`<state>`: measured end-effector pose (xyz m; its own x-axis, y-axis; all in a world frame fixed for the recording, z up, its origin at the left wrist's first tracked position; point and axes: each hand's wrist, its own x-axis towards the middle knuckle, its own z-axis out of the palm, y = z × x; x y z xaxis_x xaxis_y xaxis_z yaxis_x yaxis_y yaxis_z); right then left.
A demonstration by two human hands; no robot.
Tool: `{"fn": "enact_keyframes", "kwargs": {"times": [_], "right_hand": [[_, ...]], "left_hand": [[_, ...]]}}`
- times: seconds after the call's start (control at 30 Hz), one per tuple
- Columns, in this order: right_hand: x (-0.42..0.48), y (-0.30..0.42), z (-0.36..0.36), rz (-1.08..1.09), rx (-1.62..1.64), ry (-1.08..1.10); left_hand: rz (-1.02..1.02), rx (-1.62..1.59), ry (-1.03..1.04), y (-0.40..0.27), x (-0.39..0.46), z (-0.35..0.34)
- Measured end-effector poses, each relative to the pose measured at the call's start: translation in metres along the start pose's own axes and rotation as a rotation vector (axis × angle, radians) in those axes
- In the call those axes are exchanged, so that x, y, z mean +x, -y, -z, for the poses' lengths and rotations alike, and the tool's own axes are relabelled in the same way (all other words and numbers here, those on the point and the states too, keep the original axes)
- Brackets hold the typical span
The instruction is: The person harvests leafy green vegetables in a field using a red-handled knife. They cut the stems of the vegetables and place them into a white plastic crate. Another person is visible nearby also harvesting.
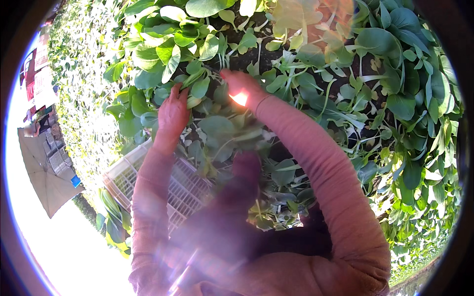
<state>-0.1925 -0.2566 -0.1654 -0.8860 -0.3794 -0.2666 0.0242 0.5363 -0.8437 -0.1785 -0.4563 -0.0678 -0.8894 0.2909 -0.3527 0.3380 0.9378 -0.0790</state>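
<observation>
My left hand (174, 114) reaches into a clump of broad-leaved greens (198, 79) with pale stems, its thumb and fingers around the leaves. Just to the right, my right hand (242, 88) is closed low beside the same plant. From its fist a thin dark blade, apparently a knife (211, 69), points left toward the stems; the handle is hidden in the hand. Bright glare covers part of that hand. A white plastic crate (189, 185) lies below my left forearm, partly covered by the arm and my leg.
Cut leaves and stems (289, 166) litter the dark soil around my boot (246, 164). Dense rows of greens (411, 111) stand at the right and top left. Beside the crate lies a bunch of greens (113, 211). Far left are an umbrella (44, 166) and a person (33, 129).
</observation>
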Motion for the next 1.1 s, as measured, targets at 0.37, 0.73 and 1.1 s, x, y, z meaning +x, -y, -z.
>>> {"fn": "enact_keyframes", "kwargs": {"times": [0.37, 0.73, 1.1], "right_hand": [[0.004, 0.006, -0.011, -0.080, 0.311, -0.155], [-0.067, 0.007, 0.015, -0.248, 1.134, -0.261], [-0.084, 0.065, 0.007, -0.177, 1.019, 0.004]], "left_hand": [[-0.050, -0.079, -0.212, -0.010, -0.014, 0.009], [0.071, -0.449, -0.374, -0.053, -0.052, 0.045], [0.103, -0.405, -0.049, -0.060, -0.069, 0.059]]}}
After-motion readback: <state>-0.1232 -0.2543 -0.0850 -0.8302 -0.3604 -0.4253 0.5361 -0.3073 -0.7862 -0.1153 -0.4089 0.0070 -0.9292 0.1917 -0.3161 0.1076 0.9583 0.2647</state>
